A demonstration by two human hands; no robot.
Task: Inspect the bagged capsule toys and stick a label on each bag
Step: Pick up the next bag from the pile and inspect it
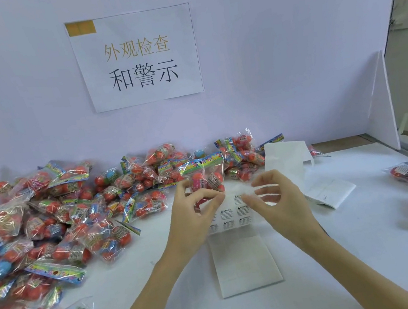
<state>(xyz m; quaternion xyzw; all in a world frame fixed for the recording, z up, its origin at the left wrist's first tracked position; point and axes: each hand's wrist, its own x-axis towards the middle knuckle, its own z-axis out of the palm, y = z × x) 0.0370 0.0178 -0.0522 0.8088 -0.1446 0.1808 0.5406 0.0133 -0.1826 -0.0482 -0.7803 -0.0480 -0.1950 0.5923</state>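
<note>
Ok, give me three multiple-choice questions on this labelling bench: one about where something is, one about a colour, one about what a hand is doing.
1. The big heap of clear bagged capsule toys lies:
A) left
B) right
C) on the wall
2. Most capsules in it are:
A) green
B) red
C) black
3. The left hand:
A) lies flat
B) hangs idle
C) pinches the white warning-label sheet

A: the heap fills the white table's left side. B: red dominates, with a few blue. C: thumb and fingertips meet at the sheet's top edge.
</note>
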